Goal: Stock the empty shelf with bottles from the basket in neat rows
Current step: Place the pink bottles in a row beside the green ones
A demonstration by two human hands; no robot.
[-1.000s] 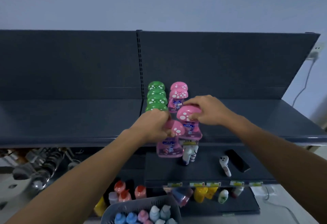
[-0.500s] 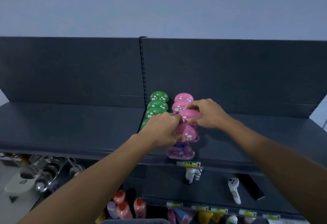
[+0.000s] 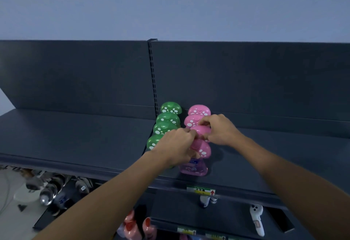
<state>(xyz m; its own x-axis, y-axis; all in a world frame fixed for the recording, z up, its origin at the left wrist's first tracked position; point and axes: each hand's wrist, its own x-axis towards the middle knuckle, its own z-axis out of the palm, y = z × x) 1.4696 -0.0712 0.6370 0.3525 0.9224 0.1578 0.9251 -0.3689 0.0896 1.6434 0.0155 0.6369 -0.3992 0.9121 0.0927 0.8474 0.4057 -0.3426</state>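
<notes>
Two rows of mushroom-capped bottles stand on the dark top shelf (image 3: 75, 145): a green row (image 3: 167, 120) on the left and a pink row (image 3: 198, 111) on the right. My left hand (image 3: 176, 148) grips the front pink bottle (image 3: 195, 167) by its cap; it stands at the shelf's front edge. Just behind it, the third pink bottle (image 3: 201, 130) has my right hand (image 3: 220, 129) curled round its cap. The basket is out of view.
Bare shelf stretches left and right of the two rows. A price label (image 3: 200, 190) hangs on the shelf edge. Below are pink bottles with red caps (image 3: 132, 226), a white handheld device (image 3: 256, 219), a white bottle (image 3: 205, 201) and metal items (image 3: 47, 192) at lower left.
Both hands carried the two pink bottles up from below the shelf edge and set them in the pink row. The camera has tilted up, so the basket dropped out of view.
</notes>
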